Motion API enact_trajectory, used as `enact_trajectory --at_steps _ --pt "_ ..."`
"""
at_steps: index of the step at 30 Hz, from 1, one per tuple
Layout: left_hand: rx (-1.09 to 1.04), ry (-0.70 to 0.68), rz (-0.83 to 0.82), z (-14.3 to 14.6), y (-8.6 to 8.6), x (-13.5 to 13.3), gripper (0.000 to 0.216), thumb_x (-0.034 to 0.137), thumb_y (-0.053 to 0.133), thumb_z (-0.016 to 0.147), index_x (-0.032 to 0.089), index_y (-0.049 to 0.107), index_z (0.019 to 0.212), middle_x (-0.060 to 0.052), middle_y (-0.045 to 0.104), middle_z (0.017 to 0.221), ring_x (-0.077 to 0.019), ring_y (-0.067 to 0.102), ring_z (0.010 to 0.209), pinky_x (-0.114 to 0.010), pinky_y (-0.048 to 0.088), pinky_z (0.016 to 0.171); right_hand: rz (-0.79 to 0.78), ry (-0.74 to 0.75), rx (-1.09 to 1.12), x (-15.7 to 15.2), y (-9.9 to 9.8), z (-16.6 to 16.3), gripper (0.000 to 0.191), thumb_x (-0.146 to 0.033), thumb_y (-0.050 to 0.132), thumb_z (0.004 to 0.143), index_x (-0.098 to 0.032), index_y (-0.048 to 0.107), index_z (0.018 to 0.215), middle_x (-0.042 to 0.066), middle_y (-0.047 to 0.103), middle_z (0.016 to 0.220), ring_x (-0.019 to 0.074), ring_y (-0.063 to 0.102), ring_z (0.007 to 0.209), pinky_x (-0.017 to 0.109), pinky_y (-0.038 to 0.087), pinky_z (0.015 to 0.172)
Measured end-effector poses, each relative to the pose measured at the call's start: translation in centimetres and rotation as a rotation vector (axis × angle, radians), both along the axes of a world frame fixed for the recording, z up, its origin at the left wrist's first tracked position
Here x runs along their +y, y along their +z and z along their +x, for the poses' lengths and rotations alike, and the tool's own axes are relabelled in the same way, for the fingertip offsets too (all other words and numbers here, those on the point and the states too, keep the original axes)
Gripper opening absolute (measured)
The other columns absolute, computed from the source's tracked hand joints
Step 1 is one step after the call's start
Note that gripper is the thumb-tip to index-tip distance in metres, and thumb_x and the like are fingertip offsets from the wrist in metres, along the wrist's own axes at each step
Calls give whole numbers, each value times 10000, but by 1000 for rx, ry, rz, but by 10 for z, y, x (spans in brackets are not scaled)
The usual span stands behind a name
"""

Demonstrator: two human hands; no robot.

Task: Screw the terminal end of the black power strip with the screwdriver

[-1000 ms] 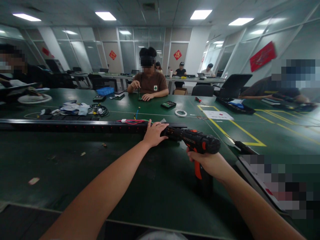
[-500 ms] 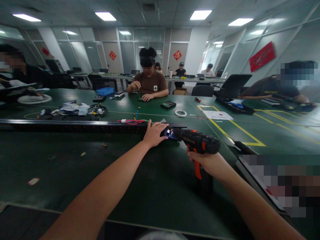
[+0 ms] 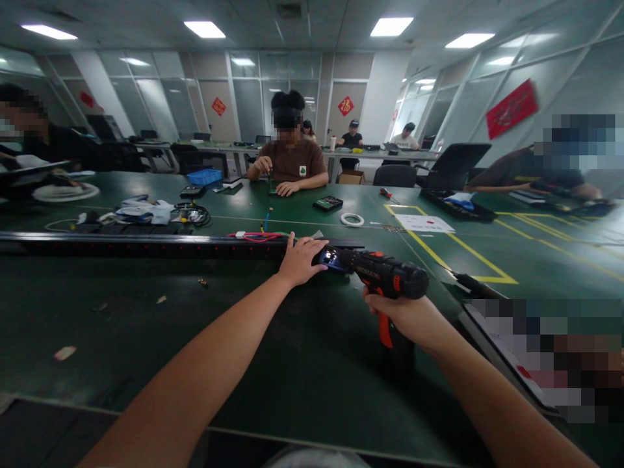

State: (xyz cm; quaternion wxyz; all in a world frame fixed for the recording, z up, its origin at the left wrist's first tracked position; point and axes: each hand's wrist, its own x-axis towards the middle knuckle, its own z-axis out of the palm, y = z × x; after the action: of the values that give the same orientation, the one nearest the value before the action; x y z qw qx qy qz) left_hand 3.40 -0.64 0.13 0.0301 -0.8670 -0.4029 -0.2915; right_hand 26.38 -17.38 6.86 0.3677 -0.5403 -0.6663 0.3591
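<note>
A long black metal bar (image 3: 146, 248) with small red marks along its side lies across the table. My left hand (image 3: 301, 261) grips its right end, fingers over the top and thumb on the near side. Held by the grip in my right hand (image 3: 404, 317) is a black and orange cordless drill (image 3: 387, 274). The drill points left at the bar's end, by a shiny dark blue part (image 3: 335, 258) beside my left thumb. Its bit and the exact contact point are hidden. Red and green wires (image 3: 260, 236) lie along the bar's top, left of my hand.
Small brass-coloured bits (image 3: 203, 282) lie on the green table (image 3: 195, 364). Beyond the bar are a white ring (image 3: 351, 220), a black box (image 3: 328, 203), a cable bundle (image 3: 192, 214) and a screwdriver (image 3: 386, 194). A co-worker (image 3: 292, 159) sits opposite; others sit left and right.
</note>
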Motion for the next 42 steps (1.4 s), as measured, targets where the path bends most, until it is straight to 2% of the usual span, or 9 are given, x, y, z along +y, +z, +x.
enact_trajectory --at_steps 12,42 --pt "7 8 0 0 0 0 653 497 702 920 331 492 1516 -37 603 1491 -297 467 1413 -637 -29 1280 12 9 0 3 -6 4 107 -318 665 827 -231 694 882 16 657 761 211 633 717 347 544 732" --pt "-4 -3 -6 0 0 0 629 490 685 936 319 495 1511 -42 606 1489 -281 468 1412 -638 -53 1274 -6 6 -21 1 -1 1 118 -326 652 826 -222 674 877 2 639 740 202 618 709 336 522 715"
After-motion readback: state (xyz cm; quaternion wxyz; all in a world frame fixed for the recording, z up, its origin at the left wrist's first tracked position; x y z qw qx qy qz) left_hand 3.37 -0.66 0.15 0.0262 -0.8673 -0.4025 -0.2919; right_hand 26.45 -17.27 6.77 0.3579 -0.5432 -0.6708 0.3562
